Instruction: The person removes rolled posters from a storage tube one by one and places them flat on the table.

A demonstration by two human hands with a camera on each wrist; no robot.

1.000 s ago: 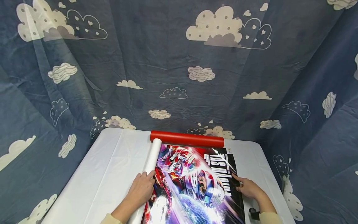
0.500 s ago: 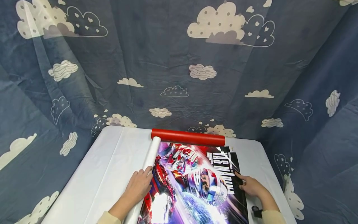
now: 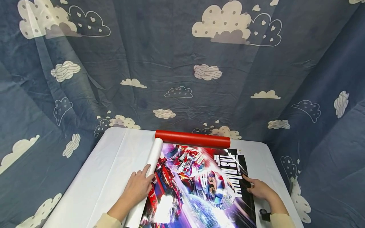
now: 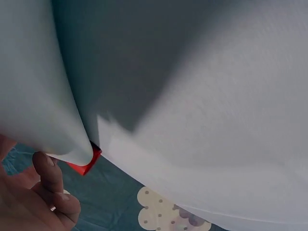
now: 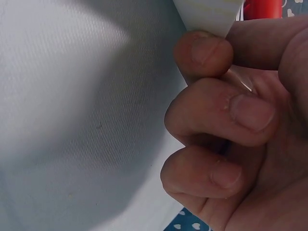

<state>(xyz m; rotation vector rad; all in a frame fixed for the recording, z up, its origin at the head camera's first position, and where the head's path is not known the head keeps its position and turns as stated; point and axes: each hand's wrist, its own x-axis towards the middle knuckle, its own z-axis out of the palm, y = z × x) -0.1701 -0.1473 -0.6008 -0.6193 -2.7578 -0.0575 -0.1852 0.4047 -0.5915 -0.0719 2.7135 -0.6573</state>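
A glossy poster (image 3: 196, 196) with racing artwork lies partly unrolled, its left side still a white roll (image 3: 155, 150). My left hand (image 3: 135, 186) rests on that roll, index finger stretched along it, thumb on the printed side. In the left wrist view the roll (image 4: 33, 86) fills the upper left, with some fingers bent near its edge. At the poster's dark right edge, my right hand (image 3: 262, 190) pinches the sheet between thumb and index finger. The right wrist view shows the white underside (image 5: 207, 17) in that pinch, the other fingers (image 5: 216, 110) curled.
A red tube (image 3: 192, 139) lies across the back of the white table (image 3: 114, 174), just behind the poster. Blue cloud-patterned cloth (image 3: 142, 57) hangs behind and at both sides. A small black object (image 3: 265, 215) sits by the right wrist.
The roll and my left hand have moved left, baring more of the printed side. My left index finger has straightened. My right hand has shifted slightly right with the edge; the view tilted a little.
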